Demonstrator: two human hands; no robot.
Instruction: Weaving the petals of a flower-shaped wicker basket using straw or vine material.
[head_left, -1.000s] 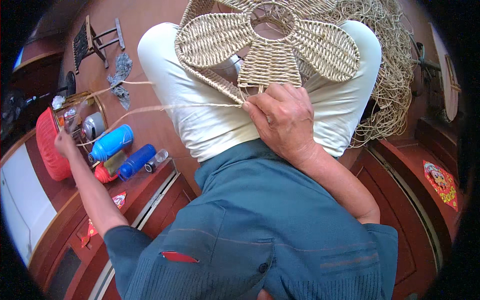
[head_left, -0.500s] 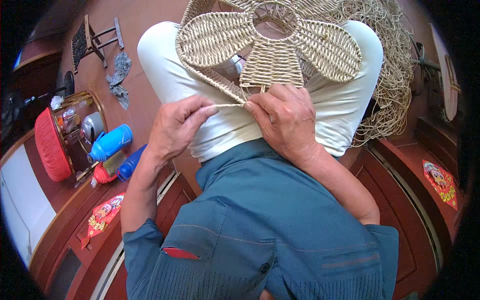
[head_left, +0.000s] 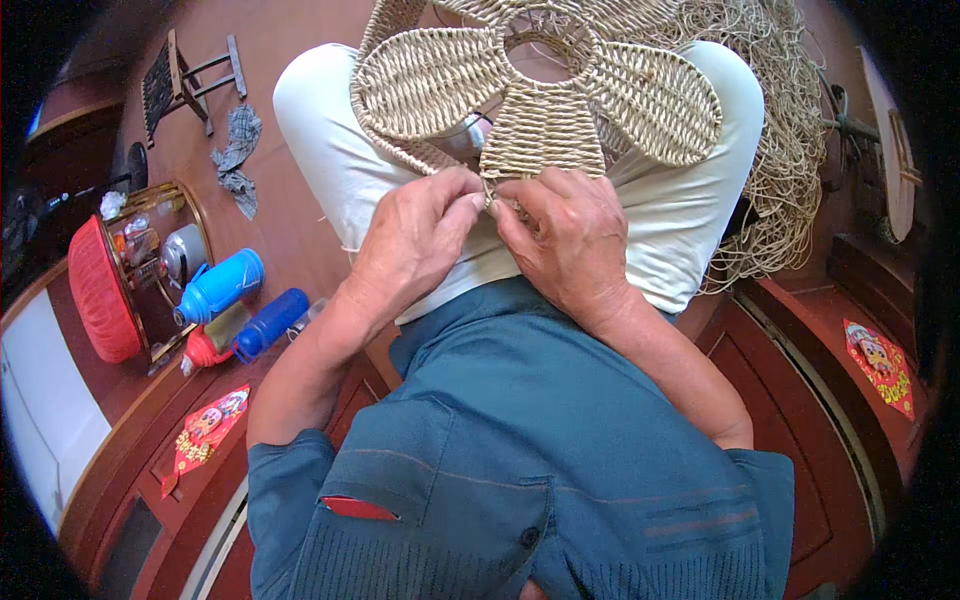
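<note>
On my lap rests a flower-shaped woven straw piece (head_left: 542,125), its petals set around a round open centre and a curved woven rim (head_left: 400,150) at its left. My left hand (head_left: 425,225) is closed in a pinch at the near left corner of the lowest petal, on the straw cord (head_left: 488,192) there. Right beside it, my right hand (head_left: 575,235) grips the near edge of that petal, thumb and forefinger at the same corner. The fingertips of both hands almost touch. Curled fingers hide most of the cord and the edge.
A big heap of loose straw cord (head_left: 775,150) lies on the floor at the right. To the left are a blue flask (head_left: 220,285), a darker blue flask (head_left: 270,325), a rack with a red cover (head_left: 103,290), a grey cloth (head_left: 238,160) and a small stool (head_left: 190,85).
My left hand has moved right and slightly up to the petal's corner; the cord stretched between the hands no longer shows there. My right hand has barely moved.
</note>
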